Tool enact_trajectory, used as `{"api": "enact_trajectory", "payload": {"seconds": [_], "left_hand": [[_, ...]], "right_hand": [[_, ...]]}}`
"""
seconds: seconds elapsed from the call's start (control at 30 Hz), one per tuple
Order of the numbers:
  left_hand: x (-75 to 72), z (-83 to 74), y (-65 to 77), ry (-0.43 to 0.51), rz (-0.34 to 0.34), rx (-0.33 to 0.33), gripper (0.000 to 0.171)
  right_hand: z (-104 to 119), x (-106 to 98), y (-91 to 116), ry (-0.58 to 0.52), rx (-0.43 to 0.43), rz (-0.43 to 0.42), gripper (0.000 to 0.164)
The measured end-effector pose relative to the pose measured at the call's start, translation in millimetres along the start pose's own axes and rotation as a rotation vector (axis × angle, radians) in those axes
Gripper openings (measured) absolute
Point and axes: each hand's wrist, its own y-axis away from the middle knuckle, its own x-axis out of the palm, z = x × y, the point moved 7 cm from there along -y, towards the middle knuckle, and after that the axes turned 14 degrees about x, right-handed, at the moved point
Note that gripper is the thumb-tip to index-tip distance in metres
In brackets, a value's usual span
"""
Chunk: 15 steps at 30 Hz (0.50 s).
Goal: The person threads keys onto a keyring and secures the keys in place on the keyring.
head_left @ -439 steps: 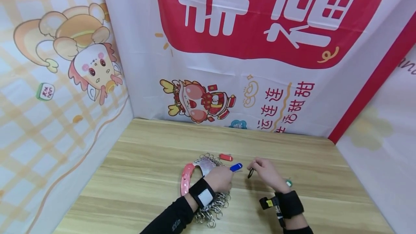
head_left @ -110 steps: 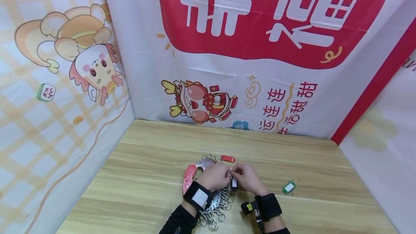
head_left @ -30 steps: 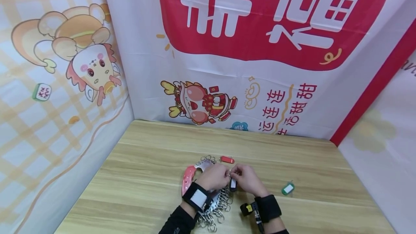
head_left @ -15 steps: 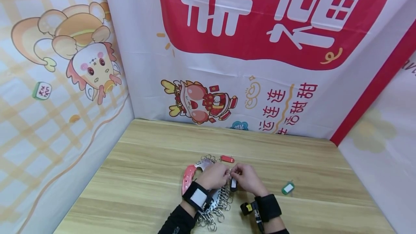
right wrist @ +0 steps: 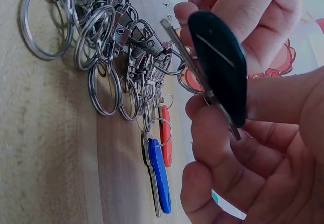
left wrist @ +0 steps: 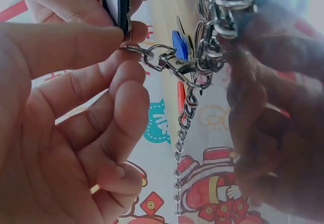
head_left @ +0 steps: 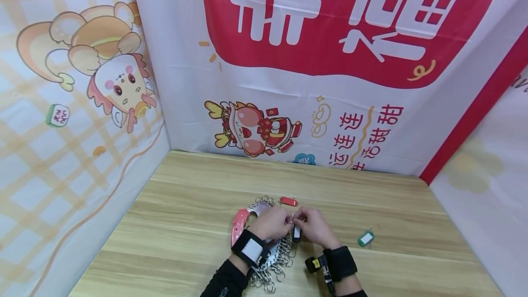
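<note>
A curved metal key holder with a pink handle [head_left: 239, 226] lies on the table, partly under my left hand [head_left: 271, 224]. Snap clasps and split rings [right wrist: 104, 90] hang along its edge. My left thumb and finger pinch a split ring [left wrist: 132, 49] joined to one clasp [left wrist: 174, 64]. Right beside it, my right hand [head_left: 315, 228] holds a black key tag [right wrist: 218, 64] and its key [right wrist: 178, 37] at that ring. Whether the key is threaded on the ring is hidden by the fingers. A blue key tag [right wrist: 160, 176] with a key hangs from another ring.
A red key tag [head_left: 288, 201] lies just behind the hands, at the holder's far end. To the right, a green key tag [head_left: 365, 238] lies on the wooden table [head_left: 198, 178]. Printed cloth walls [head_left: 185, 104] enclose the back and sides.
Since the oldest frame my right hand has brought the black tag left to my left hand, which has moved off the blue tag. Over the last second both hands stay nearly still.
</note>
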Motion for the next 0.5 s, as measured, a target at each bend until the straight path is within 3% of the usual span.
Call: {"api": "enact_trajectory", "payload": {"seconds": [0.17,0.5], "left_hand": [[-0.4,-1.0,-0.6,-0.003,0.004,0.009,0.025],[-1.4,-2.5,0.0,-0.039,-0.008,0.008,0.027]], "right_hand": [[-1.2,-0.6,-0.3,-0.008,0.026,-0.014,0.006],[1.9,-0.1,1.2,0.016,-0.003,0.008,0.004]]}}
